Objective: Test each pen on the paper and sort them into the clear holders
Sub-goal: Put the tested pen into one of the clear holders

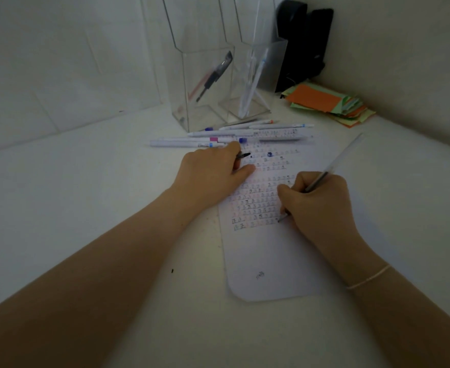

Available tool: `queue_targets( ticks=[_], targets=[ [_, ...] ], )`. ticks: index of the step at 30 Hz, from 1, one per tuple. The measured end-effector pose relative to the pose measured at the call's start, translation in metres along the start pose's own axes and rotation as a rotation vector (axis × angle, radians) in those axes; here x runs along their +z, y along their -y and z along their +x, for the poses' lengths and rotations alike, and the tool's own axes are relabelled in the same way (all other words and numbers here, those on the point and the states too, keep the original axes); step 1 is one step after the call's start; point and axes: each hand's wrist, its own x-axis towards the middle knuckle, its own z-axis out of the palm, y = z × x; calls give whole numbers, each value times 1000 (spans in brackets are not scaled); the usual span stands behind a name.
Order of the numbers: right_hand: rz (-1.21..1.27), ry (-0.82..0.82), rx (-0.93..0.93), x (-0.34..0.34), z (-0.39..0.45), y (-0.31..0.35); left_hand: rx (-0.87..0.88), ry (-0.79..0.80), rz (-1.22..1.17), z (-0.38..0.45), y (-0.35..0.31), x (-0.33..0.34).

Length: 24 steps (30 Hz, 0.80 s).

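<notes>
Clear pen (pixel 322 179): gripped in your right hand (pixel 316 203), tip on the paper (pixel 269 264)
Left hand (pixel 213 173): pressing the paper's top edge; fingers curled round a black cap (pixel 243 155)
Holders (pixel 205 86): upright behind loose pens (pixel 245 134) on the surface (pixel 86 208)

Paper (pixel 269 261): on the table (pixel 112 195), under both hands.
Left hand (pixel 208 173): rests on the paper's far left part, a pen cap (pixel 243 155) between its fingers.
Right hand (pixel 316 203): right of the left hand and nearer the person, holding a pen (pixel 332 166) with its tip on the paper.
Loose pens (pixel 232 136): just beyond the left hand, across the paper's far edge.
Clear holders (pixel 205 86): behind the loose pens, side by side, pens inside each.
Paper slips (pixel 327 102): far beyond the right hand, against the wall.
Dark case (pixel 303 41): behind the slips, in the corner.
</notes>
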Motion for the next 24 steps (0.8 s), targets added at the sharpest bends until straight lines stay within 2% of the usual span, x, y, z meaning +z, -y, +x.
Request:
queue_targets(
  ticks=[10, 16, 18, 21, 24],
  targets=[
    [66, 22, 14, -1, -1, 1, 2, 1, -5, -1, 0, 0],
    [-16, -8, -40, 1, 0, 0, 4, -2, -27, -2, 0, -2],
    [105, 7, 26, -2, 3, -1, 12, -26, -61, -3, -2, -4],
    [502, -5, 165, -12, 9, 4, 48, -55, -97, -3, -5, -9],
    [831, 46, 228, -10, 13, 11, 118, -57, -119, -4, -7, -10]
  ],
)
